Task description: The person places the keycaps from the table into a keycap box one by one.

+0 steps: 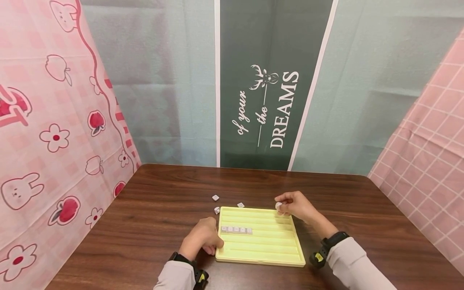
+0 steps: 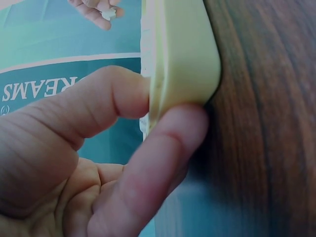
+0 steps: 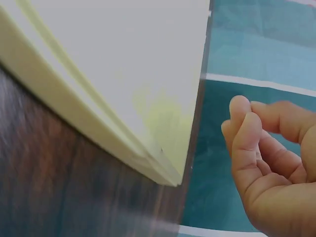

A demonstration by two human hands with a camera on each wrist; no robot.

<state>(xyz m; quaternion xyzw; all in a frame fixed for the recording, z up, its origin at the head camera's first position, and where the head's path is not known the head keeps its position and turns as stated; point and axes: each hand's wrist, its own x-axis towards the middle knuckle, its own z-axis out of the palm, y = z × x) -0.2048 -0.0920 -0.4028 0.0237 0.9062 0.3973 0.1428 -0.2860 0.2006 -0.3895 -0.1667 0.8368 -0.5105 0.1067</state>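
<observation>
A shallow yellow tray (image 1: 261, 251) with ridged rows lies on the table. My left hand (image 1: 203, 237) pinches its left side; in the left wrist view the thumb is on the rim and a finger (image 2: 168, 153) presses the outer wall. Over the tray's far right corner my right hand (image 1: 299, 207) holds a small white keycap (image 1: 278, 206) between thumb and fingers. That keycap shows in the left wrist view but is hidden by the fingertips (image 3: 247, 129) in the right wrist view. Several white keycaps (image 1: 236, 230) sit side by side in one row, at its left end.
Beyond the tray lie loose white keycaps: one farther back (image 1: 215, 197), one near its far edge (image 1: 241, 205), and one or more by the far left corner (image 1: 217, 210). The brown wooden table (image 1: 174, 189) ends at a hanging green cloth (image 1: 253, 157).
</observation>
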